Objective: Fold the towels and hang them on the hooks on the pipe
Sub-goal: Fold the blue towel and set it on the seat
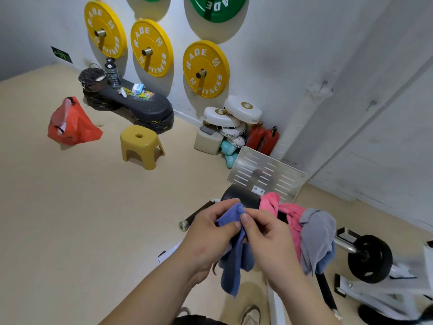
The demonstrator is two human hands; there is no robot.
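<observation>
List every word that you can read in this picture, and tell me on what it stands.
"RADE" and "FITNESS": yellow weight plates on the wall.
"ADE", cut off at the frame edge: green weight plate.
"STARLIGHT", "AGAINST THE": stacked white pads.
Green wall sign: too blurred to read.

open floor [93, 219] to the left; pink towel [290, 212], grey towel [316, 233] and weight plate [370, 259] crowd the right

Left hand [210, 233] and right hand [267, 238] both pinch a blue towel [234, 261] near its top edge; rest hangs down. Pink towel [290, 212] and grey towel [316, 235] draped just right, touching. Yellow stool [140, 146] on floor beyond.
</observation>
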